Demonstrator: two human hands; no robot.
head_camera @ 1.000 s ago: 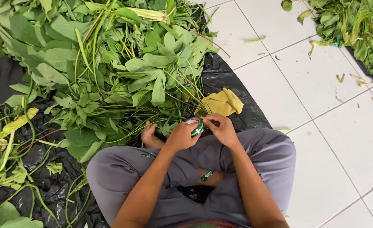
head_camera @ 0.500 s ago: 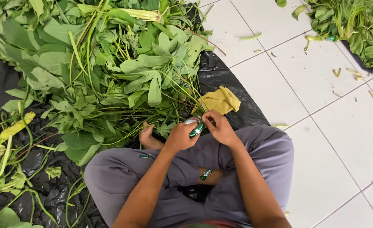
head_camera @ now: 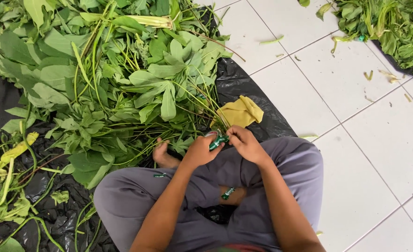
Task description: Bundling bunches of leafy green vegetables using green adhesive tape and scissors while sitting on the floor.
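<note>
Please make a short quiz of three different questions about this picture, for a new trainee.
1. True or false: both hands touch the small green wrapped item.
2. The yellow leaf lies on: A) the white tiles, B) the black plastic sheet, C) the person's lap.
3. Fill in: a second small green item lies between the person's crossed ____.

Key
1. True: the left hand and the right hand meet on it.
2. B
3. legs
</note>
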